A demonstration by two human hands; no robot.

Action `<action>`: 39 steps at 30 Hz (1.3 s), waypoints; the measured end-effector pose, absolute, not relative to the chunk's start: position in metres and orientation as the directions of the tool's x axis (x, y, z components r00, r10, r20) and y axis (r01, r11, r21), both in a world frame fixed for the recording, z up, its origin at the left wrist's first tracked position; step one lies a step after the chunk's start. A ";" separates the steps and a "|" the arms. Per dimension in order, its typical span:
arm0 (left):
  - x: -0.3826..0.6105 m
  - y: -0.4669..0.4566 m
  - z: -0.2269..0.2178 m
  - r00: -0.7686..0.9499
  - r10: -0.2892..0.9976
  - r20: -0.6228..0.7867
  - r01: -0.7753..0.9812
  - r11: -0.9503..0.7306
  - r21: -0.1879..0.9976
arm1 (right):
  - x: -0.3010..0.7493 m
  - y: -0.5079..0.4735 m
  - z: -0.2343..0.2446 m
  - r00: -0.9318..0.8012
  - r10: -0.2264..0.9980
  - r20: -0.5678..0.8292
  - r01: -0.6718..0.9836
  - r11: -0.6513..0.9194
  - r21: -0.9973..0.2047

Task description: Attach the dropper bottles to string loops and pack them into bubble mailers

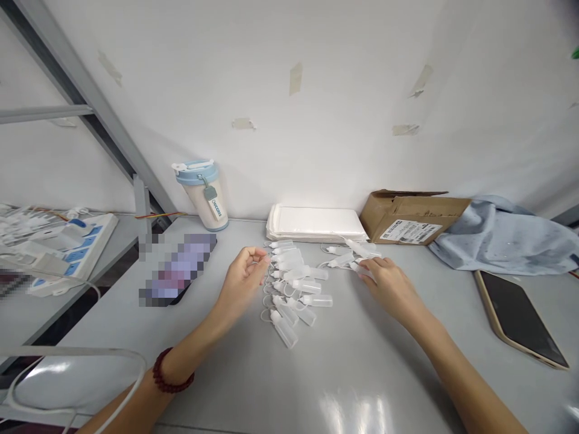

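Several small translucent plastic dropper bottles (pixel 284 329) with white caps and thin looped straps lie in a loose row at the middle of the grey table. My left hand (pixel 246 274) is at the row's upper left end, its fingers curled in a pinch beside the caps. Whatever may be between those fingertips is too small to make out. A smaller group of the same bottles, one a tilted dropper bottle (pixel 340 260), lies to the right. There my right hand (pixel 389 283) reaches in from the right, its fingers closed on a bottle that they partly hide.
Behind the bottles lies a stack of white flat sheets (pixel 316 222), beside an open cardboard box (pixel 411 218) and a blue-grey cloth (pixel 506 235). A tumbler (pixel 205 196) and a blurred phone (pixel 181 268) are left; another phone (pixel 520 316) is right. A white cable (pixel 90 351) crosses front left.
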State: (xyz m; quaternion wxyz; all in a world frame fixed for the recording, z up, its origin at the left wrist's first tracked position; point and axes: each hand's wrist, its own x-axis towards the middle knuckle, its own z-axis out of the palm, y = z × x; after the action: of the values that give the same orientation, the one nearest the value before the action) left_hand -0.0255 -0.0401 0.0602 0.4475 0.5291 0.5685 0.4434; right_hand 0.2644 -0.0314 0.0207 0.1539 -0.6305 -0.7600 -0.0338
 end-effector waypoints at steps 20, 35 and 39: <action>-0.019 -0.046 0.054 0.108 0.994 -0.032 0.198 0.010 0.980 | 0.232 -0.056 0.064 0.151 0.973 0.176 0.557 0.064 -0.828; -0.016 -0.061 0.060 0.438 0.892 -0.111 0.289 -0.022 0.957 | 0.204 -0.074 0.065 -0.127 0.989 0.073 0.389 0.118 -0.914; -0.015 -0.060 0.058 0.450 0.888 -0.092 0.254 -0.029 0.967 | 0.202 -0.077 0.066 -0.138 0.990 0.041 0.353 0.088 -0.932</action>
State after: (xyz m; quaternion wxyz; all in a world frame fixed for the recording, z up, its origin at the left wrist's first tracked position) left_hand -0.0146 -0.0604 0.0580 0.5438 0.6552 0.4360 0.2915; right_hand 0.2021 -0.0768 0.0657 0.3835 -0.5328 -0.6299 0.4152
